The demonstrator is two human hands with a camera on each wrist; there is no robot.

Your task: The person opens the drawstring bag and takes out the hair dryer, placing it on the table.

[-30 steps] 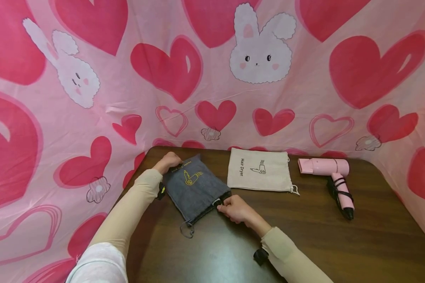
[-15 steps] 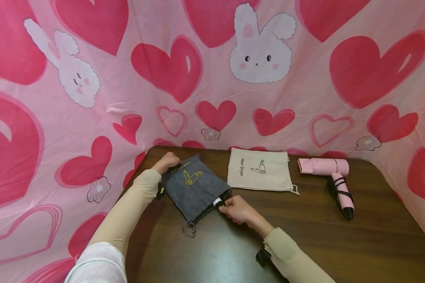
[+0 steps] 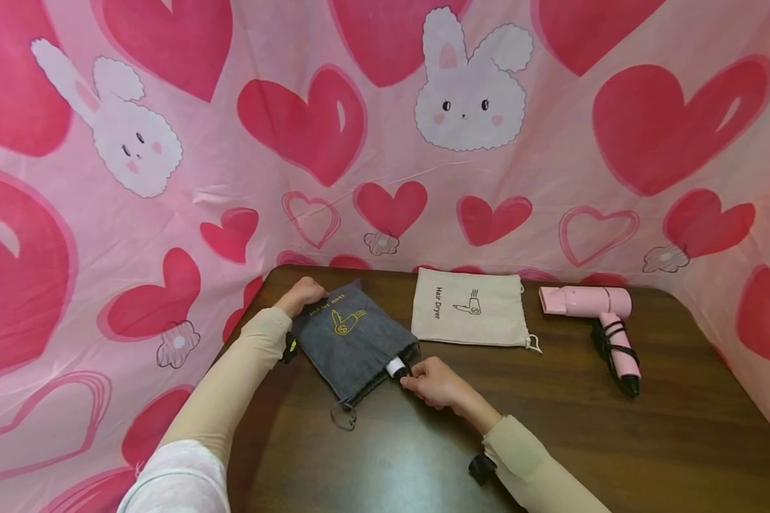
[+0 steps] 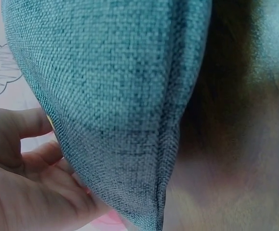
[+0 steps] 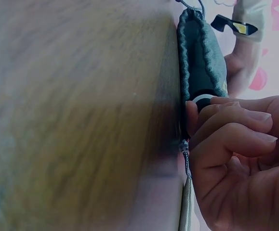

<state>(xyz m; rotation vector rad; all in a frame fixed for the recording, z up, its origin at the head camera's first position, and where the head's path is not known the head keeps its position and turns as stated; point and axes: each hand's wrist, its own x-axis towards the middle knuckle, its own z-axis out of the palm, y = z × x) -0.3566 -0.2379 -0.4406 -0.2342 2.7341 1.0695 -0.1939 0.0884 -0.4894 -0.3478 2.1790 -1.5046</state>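
A dark grey drawstring bag (image 3: 359,349), printed with a yellow hair dryer, lies on the table's left with its mouth towards me. At its far closed end my left hand (image 3: 301,293) grips the cloth; in the left wrist view the fingers (image 4: 43,154) are partly behind the bag. The white handle of a hair dryer (image 3: 395,367) pokes out of the mouth, the rest hidden inside. My right hand (image 3: 441,385) pinches the handle's black end, just outside the opening. The right wrist view shows the curled fingers (image 5: 231,130) beside the bag's gathered rim.
A cream drawstring bag (image 3: 468,308) marked "Hair Dryer" lies flat at the back middle. To its right rests a pink hair dryer (image 3: 587,303) with a black cord wound round its handle. A pink curtain with hearts hangs behind the brown wooden table (image 3: 372,463).
My right hand has drawn slightly to the right and towards me, and more of the white handle shows outside the bag's mouth. My left hand stays at the far end.
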